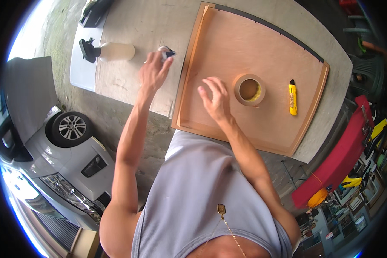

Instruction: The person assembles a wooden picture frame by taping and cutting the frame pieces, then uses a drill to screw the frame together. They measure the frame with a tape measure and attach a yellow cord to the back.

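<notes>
My left hand [155, 71] is over the table, with its fingertips and thumb closed about a small crumpled white-and-dark wad [166, 52]. Left of it, a spray bottle [117, 51] with a black trigger head lies on its side. My right hand [217, 98] hovers above a large brown panel [228, 47], empty, its fingers loosely bent and apart. Just right of that hand a roll of brown packing tape [238, 89] rests flat on the panel. Farther right lies a yellow utility knife [293, 99]. Tape strips line the panel's edges, and a dark strip runs along its far edge.
The panel lies on a worn pale table [137, 92] and reaches its near edge, against my shirt. A black object [92, 15] stands at the far left. A silver car [64, 159] with its hood raised is to the left. A red curved part [339, 161] and clutter are at right.
</notes>
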Tool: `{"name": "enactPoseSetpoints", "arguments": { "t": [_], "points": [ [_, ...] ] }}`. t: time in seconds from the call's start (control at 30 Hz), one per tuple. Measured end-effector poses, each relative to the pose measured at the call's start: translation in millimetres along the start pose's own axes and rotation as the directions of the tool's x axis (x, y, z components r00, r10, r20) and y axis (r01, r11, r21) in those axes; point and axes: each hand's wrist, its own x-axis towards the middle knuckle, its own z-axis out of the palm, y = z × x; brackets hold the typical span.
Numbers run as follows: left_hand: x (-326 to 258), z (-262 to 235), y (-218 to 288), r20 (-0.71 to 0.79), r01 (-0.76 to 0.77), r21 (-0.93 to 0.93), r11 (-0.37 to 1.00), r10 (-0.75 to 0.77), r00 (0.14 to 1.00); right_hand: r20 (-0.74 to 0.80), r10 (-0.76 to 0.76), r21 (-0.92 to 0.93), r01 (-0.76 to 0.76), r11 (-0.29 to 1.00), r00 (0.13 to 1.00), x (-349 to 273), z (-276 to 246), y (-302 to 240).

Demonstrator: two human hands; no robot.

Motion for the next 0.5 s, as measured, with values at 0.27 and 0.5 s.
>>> {"name": "enactPoseSetpoints", "arguments": {
  "t": [0.27,0.5],
  "points": [
    [21,60,-12,-0.120,-0.326,-0.069,0.943,0.317,0.941,-0.025,-0.159,-0.319,0.143,0.937,0.987,-17,20,50],
    [41,57,-14,-0.110,-0.450,-0.249,0.858,0.436,0.893,-0.031,-0.129,-0.328,0.112,0.938,0.991,-14,21,49]
  ]
}}
